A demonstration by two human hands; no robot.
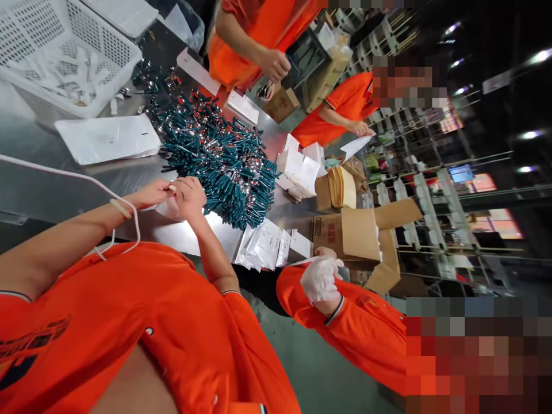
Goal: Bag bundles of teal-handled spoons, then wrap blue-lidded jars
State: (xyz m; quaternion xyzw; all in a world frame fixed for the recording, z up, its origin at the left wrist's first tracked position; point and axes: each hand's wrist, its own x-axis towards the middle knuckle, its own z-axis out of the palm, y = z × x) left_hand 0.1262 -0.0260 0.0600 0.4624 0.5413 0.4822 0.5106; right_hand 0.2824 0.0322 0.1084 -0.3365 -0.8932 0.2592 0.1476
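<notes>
My left hand (152, 193), with a pale band on its wrist, meets my right hand (190, 196) over the near edge of the metal table. Both hands are closed, fingertips pinched together around a small pale bit too small to name. Beneath them shows a translucent whitish piece (169, 210), perhaps thin plastic; whether the fingers grip it I cannot tell. Just beyond my right hand lies a big heap of small metal tools with teal handles (219, 161). A stack of flat white sheets or bags (110, 139) rests beyond my left hand.
A white perforated basket (101, 52) holds white strips. A white cord (81, 173) crosses by my left forearm. Packed white bags (263, 244), white boxes (299, 167) and open cartons (360, 230) stand to the right. Several co-workers in orange work around the table.
</notes>
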